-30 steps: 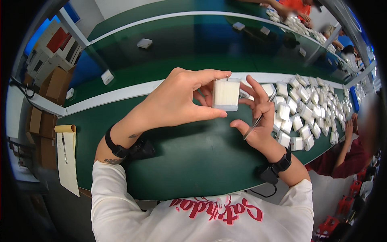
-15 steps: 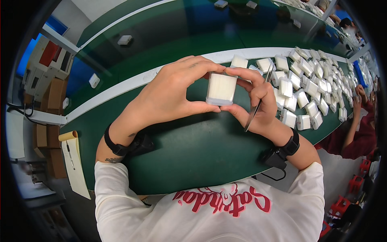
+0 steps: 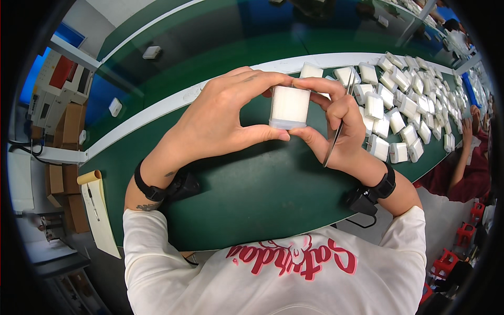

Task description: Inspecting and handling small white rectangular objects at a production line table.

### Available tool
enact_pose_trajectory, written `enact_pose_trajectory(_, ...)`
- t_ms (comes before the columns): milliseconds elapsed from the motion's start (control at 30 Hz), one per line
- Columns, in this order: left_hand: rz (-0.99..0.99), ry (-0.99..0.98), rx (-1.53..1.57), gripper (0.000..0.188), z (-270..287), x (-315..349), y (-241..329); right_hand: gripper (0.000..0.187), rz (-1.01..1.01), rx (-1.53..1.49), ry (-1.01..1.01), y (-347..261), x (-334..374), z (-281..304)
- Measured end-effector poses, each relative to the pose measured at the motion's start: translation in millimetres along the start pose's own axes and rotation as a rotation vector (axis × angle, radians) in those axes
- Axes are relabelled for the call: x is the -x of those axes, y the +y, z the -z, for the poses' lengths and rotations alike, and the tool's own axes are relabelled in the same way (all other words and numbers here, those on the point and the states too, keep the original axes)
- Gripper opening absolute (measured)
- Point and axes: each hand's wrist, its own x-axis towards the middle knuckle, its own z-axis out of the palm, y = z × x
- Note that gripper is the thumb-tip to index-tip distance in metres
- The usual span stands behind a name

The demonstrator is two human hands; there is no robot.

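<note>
Between both hands I hold a squarish white block in a clear plastic case (image 3: 290, 105), upright above the table, with a translucent band along its lower edge. My left hand (image 3: 226, 107) pinches its left side, fingertips at the top and thumb at the bottom corner. From the right, my right hand (image 3: 341, 118) grips it the same way, index finger on top and thumb below. A slim pair of metal tweezers (image 3: 334, 140) is also tucked in my right hand, slanting across the fingers. The block's back is hidden.
Many similar white blocks (image 3: 407, 105) lie piled on the green table (image 3: 247, 199) to the right. A white rail (image 3: 178, 103) separates the table from a dark belt carrying a few scattered blocks (image 3: 151, 52). A notepad (image 3: 103, 226) with a pen lies left. A co-worker's hand (image 3: 466, 134) is far right.
My grip on the block stays the same; the hands and block sit slightly higher in view. The view has shifted a little, and blocks on the belt have moved left.
</note>
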Motion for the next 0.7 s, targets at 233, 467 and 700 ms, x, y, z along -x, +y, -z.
enact_pose_trajectory(233,0.092,-0.003,0.193,0.064,-3.2,1.9,4.6,0.047,0.020,0.046,0.015,-4.4,-1.4,2.2)
enact_pose_trajectory(467,0.150,-0.016,0.282,0.066,-4.1,1.9,0.1,0.050,0.017,0.031,0.013,4.4,0.0,2.2)
enact_pose_trajectory(700,0.182,0.006,0.166,0.069,-3.1,2.0,7.0,0.051,-0.159,-0.014,-0.062,6.0,3.4,5.4)
